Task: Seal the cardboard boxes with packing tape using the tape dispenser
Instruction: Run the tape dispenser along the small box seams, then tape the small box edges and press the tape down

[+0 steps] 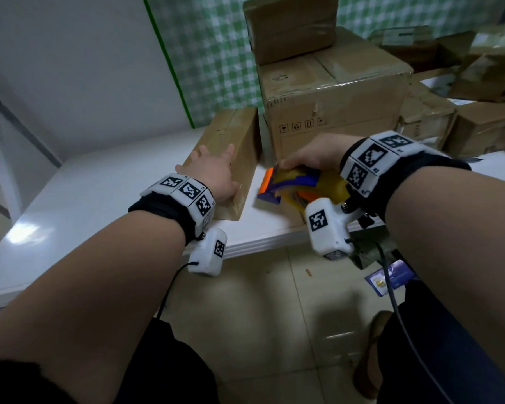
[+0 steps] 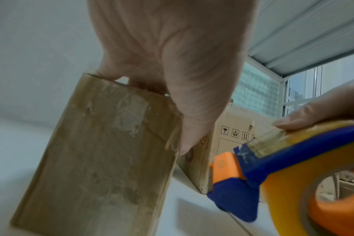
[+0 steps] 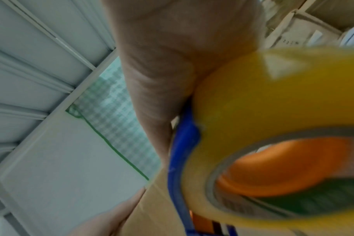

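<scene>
A small long cardboard box (image 1: 245, 141) lies on the white table (image 1: 99, 199) with old tape on its near end (image 2: 101, 151). My left hand (image 1: 213, 170) grips its near end: fingers spread over the top, thumb (image 2: 192, 119) down the right side. My right hand (image 1: 315, 156) grips a blue and orange tape dispenser (image 1: 289, 183) loaded with a yellow tape roll (image 3: 273, 103). The dispenser hangs just right of the small box, its orange front (image 2: 226, 167) pointing left toward it, a short gap between them. A right fingertip (image 2: 313, 111) rests on the roll.
A large sealed carton (image 1: 333, 112) stands right behind the dispenser with a smaller box (image 1: 289, 27) stacked on it. More boxes (image 1: 478, 126) crowd the table's right side. The table's front edge (image 1: 260, 243) runs under my wrists; tiled floor lies below.
</scene>
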{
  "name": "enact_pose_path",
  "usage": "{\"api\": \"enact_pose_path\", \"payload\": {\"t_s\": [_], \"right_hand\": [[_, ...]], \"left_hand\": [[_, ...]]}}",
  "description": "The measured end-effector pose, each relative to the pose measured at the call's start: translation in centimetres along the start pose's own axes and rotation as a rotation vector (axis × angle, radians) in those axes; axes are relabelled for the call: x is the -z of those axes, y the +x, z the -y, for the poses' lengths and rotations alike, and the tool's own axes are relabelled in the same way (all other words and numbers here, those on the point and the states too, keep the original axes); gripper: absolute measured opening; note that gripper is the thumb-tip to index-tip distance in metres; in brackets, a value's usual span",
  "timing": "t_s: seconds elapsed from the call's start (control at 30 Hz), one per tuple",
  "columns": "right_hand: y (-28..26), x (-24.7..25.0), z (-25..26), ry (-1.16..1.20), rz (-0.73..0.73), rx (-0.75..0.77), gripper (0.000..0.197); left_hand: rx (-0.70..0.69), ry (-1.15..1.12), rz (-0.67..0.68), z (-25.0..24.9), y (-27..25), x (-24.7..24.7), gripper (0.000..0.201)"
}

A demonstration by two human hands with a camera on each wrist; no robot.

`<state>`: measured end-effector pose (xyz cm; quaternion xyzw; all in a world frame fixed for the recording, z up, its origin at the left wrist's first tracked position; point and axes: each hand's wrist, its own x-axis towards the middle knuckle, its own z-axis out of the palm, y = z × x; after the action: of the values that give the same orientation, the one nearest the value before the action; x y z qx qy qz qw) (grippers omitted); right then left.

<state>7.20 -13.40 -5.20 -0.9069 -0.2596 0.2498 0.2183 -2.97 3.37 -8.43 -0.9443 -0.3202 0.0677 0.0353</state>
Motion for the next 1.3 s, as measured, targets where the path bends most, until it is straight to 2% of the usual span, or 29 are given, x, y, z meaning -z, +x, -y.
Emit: {"api": "enact_pose_path", "payload": {"t_s": [0.1, 0.3, 0.5, 0.57, 0.67, 0.73, 0.83, 0.9, 0.97, 1.03, 1.1, 1.2, 1.3], "right_hand": [[0.3, -0.3, -1.1, -0.130, -0.112, 0.012, 0.042], [1.0, -2.2, -2.5, -0.423, -0.118, 0.049, 0.043], [1.1, -3.8, -2.7, -0.567, 0.008, 0.018, 0.039], [1.2, -4.0, -2.9, -0.546, -0.025, 0.018, 0.040], [0.8, -3.2, -1.8, -0.499, -0.114, 0.020, 0.054], [0.4, -2.4, -0.6, -0.467, -0.152, 0.075, 0.053], [0.3, -2.3, 1.3, -0.374, -0.175, 0.269, 0.041], [0.0, -2.9, 2.7, -0.348, -0.164, 0.382, 0.054], [-0.2, -3.4, 3.8, -0.356, -0.133, 0.454, 0.067], [-0.2, -3.9, 4.6, -0.436, -0.096, 0.490, 0.073], [-0.1, -4.1, 5.1, -0.511, -0.099, 0.502, 0.073], [0.5, -4.4, 5.6, -0.547, -0.091, 0.451, 0.071], [1.4, -5.0, 5.8, -0.544, -0.101, 0.414, 0.060]], "left_hand": [[0.012, -0.005, 0.001, -0.3, -0.2, 0.2, 0.090], [-0.016, 0.007, -0.005, 0.1, -0.7, 0.0, 0.101], [-0.060, -0.209, 0.052, 1.3, -0.9, 1.4, 0.075], [-0.114, -0.274, 0.038, 1.6, -1.4, 1.9, 0.064], [-0.156, -0.319, 0.032, 2.0, -2.0, 2.4, 0.053], [-0.180, -0.304, 0.041, 2.2, -2.2, 2.5, 0.049], [-0.207, -0.282, 0.058, 2.8, -2.4, 2.2, 0.046], [-0.235, -0.269, 0.101, 3.5, -2.4, 2.1, 0.050], [-0.278, -0.201, 0.143, 4.2, -2.5, 1.9, 0.067], [-0.319, -0.083, 0.109, 4.6, -2.6, 1.5, 0.082], [-0.337, -0.006, 0.021, 4.5, -2.7, 0.7, 0.087], [-0.347, -0.019, -0.098, 4.2, -2.8, -0.1, 0.080], [-0.349, -0.045, -0.172, 4.3, -2.7, -0.5, 0.070]]}}
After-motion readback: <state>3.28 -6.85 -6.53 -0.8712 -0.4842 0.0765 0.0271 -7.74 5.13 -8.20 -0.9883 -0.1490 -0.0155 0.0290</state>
